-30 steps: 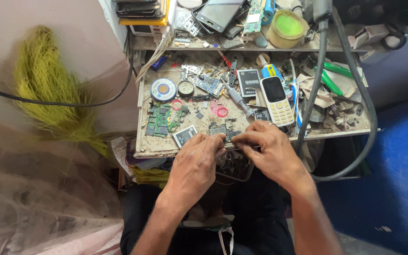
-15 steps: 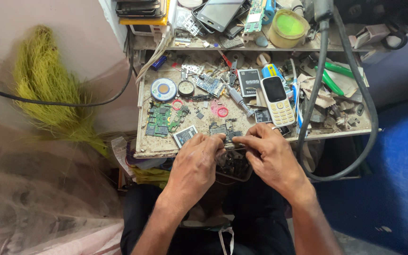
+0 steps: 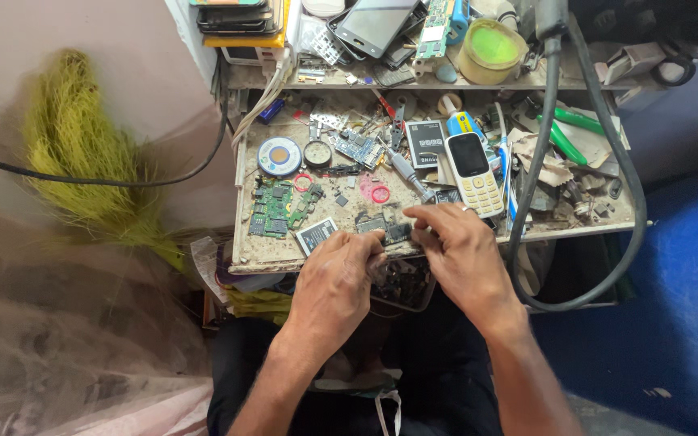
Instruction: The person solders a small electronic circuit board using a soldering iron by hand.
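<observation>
My left hand (image 3: 339, 270) and my right hand (image 3: 454, 242) meet at the front edge of a small dirty workbench (image 3: 280, 254). Both pinch a small dark phone part (image 3: 393, 234) between fingertips; its exact shape is hidden by my fingers. A cream keypad phone (image 3: 474, 173) lies just beyond my right hand. A green circuit board (image 3: 272, 208) and a small battery (image 3: 315, 236) lie left of my left hand.
A solder reel (image 3: 279, 156), a screwdriver (image 3: 404, 171), a pink ring (image 3: 380, 194) and loose boards litter the bench. An upper shelf holds a smartphone (image 3: 373, 24) and a green tub (image 3: 490, 48). A grey hose (image 3: 543, 161) loops at right. A yellow-green broom (image 3: 82, 153) leans at left.
My right hand's fingers have spread a little and shifted left over the part. The left hand stays put at the bench edge.
</observation>
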